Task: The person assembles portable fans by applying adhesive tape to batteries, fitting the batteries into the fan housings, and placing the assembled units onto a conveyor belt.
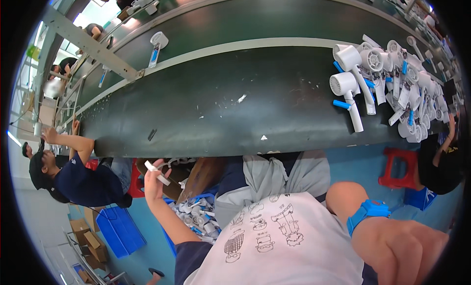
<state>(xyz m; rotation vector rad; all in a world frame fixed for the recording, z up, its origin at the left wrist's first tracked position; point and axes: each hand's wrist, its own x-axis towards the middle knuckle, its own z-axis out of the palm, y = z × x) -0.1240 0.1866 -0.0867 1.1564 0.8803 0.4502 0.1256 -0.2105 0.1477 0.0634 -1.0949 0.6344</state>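
My left hand is raised beside the table's near edge, its fingers pinching a short, flat white plastic piece. Below it, a blue bin full of white and blue fan parts stands on the floor next to my left forearm. My right hand is at the lower right, very close to the camera, with a blue band on its wrist. Its fingers look curled, and whatever they may hold is hidden.
Handheld fan bodies in white and blue are heaped at the right of the dark green work table. One white fan lies beyond the pale rail. A co-worker sits at left; another person is at right, near a red stool.
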